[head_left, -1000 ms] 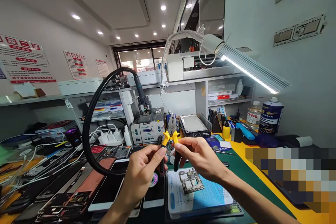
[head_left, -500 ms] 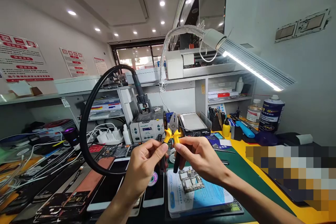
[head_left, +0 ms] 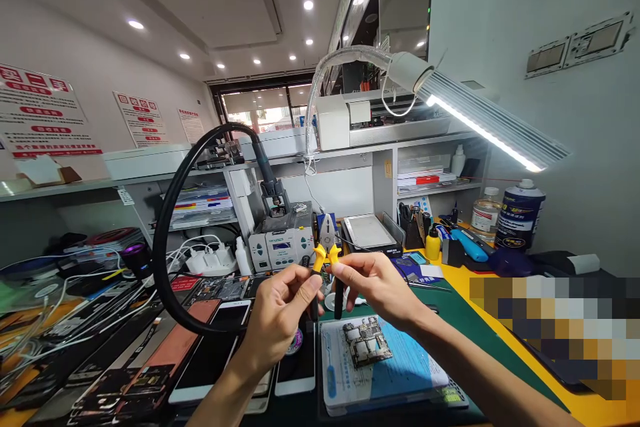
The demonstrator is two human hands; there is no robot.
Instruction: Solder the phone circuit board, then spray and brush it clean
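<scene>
Pliers (head_left: 327, 243) with yellow and black handles are held upright, jaws pointing up, above the bench. My left hand (head_left: 286, 300) grips the left handle between thumb and fingers. On the other handle my right hand (head_left: 377, 283) is closed, its thumb near the yellow part. The jaws look closed or nearly so. Below my right hand, a phone circuit board (head_left: 367, 341) lies on a blue and white box (head_left: 420, 367). A white-framed phone (head_left: 295, 370) lies beside the box, under my left hand.
A black hose (head_left: 160, 233) loops at the left, over phones and loose parts. Behind the pliers stands a grey soldering station (head_left: 283, 247). A lit lamp (head_left: 485, 120) hangs at the upper right. Bottles, among them a dark can (head_left: 520, 217), stand at the right.
The plier handles have come closer together, and my right hand has moved slightly up. The view has shifted a little.
</scene>
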